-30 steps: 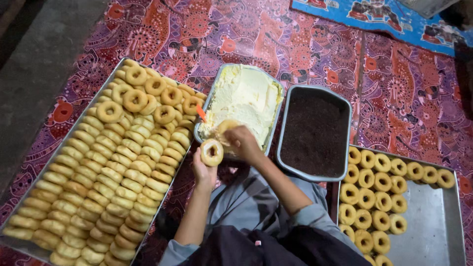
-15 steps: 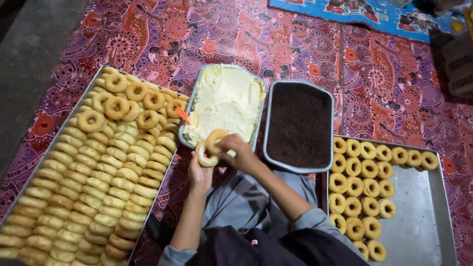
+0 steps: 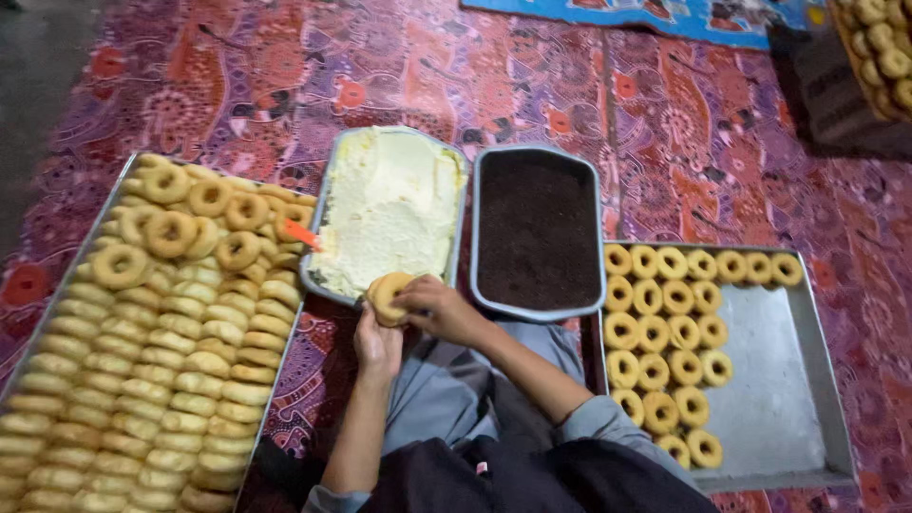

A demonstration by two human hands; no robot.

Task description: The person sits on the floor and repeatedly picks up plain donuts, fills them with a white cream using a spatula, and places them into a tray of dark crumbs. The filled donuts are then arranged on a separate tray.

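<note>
My left hand [image 3: 376, 344] and my right hand [image 3: 439, 310] both hold one golden ring doughnut [image 3: 388, 293] at the near edge of the grey tub of pale cream [image 3: 391, 203]. The left hand supports it from below, and the right hand's fingers press on its top. An orange-handled tool [image 3: 302, 234] rests on the cream tub's left rim. Right of it stands a grey tub of dark brown crumbs [image 3: 538, 228].
A large metal tray [image 3: 142, 323] packed with several rows of plain doughnuts lies at my left. A second metal tray [image 3: 774, 370] at my right carries several doughnuts on its left and far sides. A patterned red cloth [image 3: 665, 123] covers the floor. More doughnuts [image 3: 883, 47] show at top right.
The camera view has shifted. My hands stay together at the cream tub's near edge with the doughnut, which the right hand has turned and now covers from above.
</note>
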